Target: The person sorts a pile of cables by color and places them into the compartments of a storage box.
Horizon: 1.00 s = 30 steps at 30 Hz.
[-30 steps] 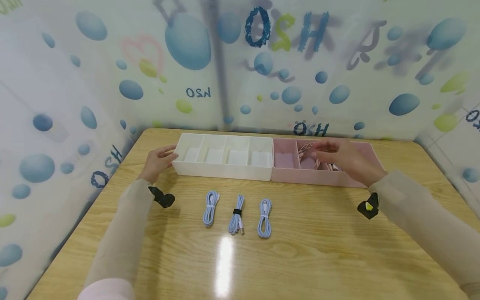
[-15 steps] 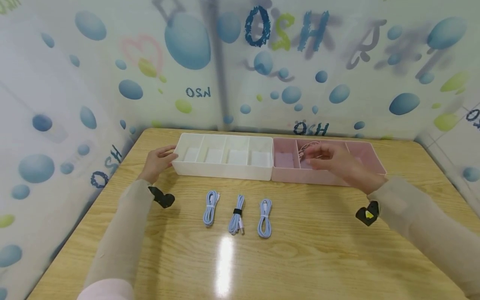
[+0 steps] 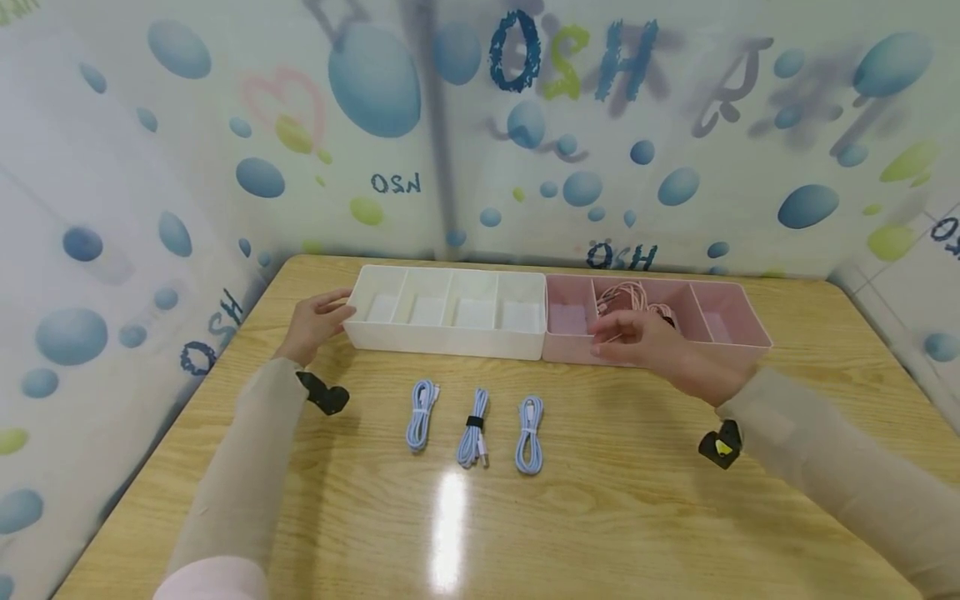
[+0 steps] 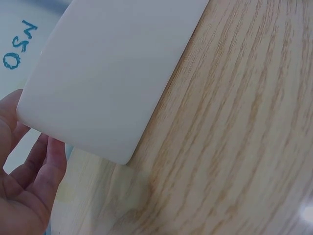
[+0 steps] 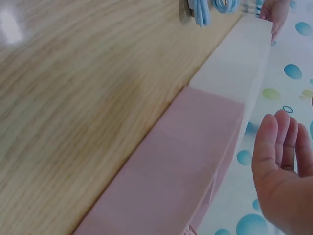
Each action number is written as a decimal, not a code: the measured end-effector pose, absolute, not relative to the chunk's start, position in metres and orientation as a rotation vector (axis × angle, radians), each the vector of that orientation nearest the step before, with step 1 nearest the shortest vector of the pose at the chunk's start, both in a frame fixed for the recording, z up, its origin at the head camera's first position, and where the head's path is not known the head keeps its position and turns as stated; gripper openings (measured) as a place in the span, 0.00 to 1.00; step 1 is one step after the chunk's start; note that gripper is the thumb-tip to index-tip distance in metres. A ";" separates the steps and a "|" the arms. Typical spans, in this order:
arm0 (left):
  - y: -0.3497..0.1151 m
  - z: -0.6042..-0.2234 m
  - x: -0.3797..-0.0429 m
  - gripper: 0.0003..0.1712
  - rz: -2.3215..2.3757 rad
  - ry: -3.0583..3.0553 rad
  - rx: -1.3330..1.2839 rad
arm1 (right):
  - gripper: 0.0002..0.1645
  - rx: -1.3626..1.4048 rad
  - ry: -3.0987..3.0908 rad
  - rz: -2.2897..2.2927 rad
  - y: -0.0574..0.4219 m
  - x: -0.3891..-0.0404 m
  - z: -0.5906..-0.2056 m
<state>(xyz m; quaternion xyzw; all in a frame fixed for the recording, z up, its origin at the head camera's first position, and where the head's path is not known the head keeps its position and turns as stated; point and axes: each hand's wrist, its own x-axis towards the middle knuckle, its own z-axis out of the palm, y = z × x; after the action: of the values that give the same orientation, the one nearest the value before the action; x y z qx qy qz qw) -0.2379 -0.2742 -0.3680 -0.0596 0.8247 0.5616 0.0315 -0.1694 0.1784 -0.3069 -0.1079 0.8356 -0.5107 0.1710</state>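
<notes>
A white divided box [image 3: 450, 337] and a pink divided box [image 3: 573, 348] stand end to end at the back of the table. My left hand [image 3: 315, 325] rests against the white box's left end; in the left wrist view, the fingers [image 4: 51, 166] lie at its end wall. My right hand [image 3: 652, 346] is above the pink box's front edge, holding nothing, its fingers loosely bent. Behind it, coiled pink cables [image 3: 626, 293] lie in the pink box's middle compartments, partly hidden by the hand.
Three bundled light-blue cables, the left one [image 3: 423, 417], the middle one [image 3: 472, 429] with a black strap and the right one [image 3: 529, 435], lie in a row on the wooden table [image 3: 637, 508]. A patterned wall [image 3: 480, 167] rises directly behind the boxes.
My right hand has come out of the pink box and moved toward the front, uncovering the pink cables there. The left hand and the blue cables stay where they were.
</notes>
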 end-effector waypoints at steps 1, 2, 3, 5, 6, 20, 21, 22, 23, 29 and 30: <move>-0.274 -0.368 -0.238 0.29 1.726 2.541 -0.176 | 0.25 -0.314 2.362 -1.452 0.177 -0.169 -0.309; -0.274 -0.368 -0.238 0.29 1.728 2.539 -0.179 | 0.24 -0.319 2.352 -1.453 0.175 -0.169 -0.310; -0.274 -0.368 -0.239 0.29 1.724 2.540 -0.177 | 0.24 -0.328 2.352 -1.452 0.173 -0.168 -0.312; -0.274 -0.367 -0.239 0.29 1.725 2.538 -0.184 | 0.23 -0.344 2.349 -1.452 0.171 -0.168 -0.315; -0.274 -0.367 -0.239 0.29 1.724 2.539 -0.184 | 0.23 -0.338 2.339 -1.459 0.170 -0.168 -0.316; -0.274 -0.367 -0.236 0.29 1.709 2.545 -0.196 | 0.25 -0.448 2.218 -1.500 0.157 -0.157 -0.340; -0.274 -0.367 -0.236 0.29 1.705 2.547 -0.196 | 0.25 -0.446 2.211 -1.502 0.156 -0.156 -0.342; -0.274 -0.367 -0.236 0.29 1.706 2.546 -0.193 | 0.24 -0.440 2.209 -1.500 0.156 -0.156 -0.343; -0.274 -0.367 -0.236 0.29 1.707 2.546 -0.191 | 0.24 -0.431 2.206 -1.497 0.155 -0.156 -0.344; -0.274 -0.368 -0.238 0.29 1.695 2.561 -0.194 | 0.23 -0.468 2.204 -1.500 0.151 -0.154 -0.352; -0.274 -0.368 -0.238 0.29 1.693 2.564 -0.188 | 0.22 -0.477 2.203 -1.503 0.150 -0.154 -0.354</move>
<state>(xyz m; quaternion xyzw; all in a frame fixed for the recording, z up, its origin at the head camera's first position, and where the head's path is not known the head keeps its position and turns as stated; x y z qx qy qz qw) -0.2380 -0.2737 -0.3677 -0.0610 0.8324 0.5498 0.0318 -0.1542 0.1504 -0.3537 -0.1721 0.7943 -0.5417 0.2146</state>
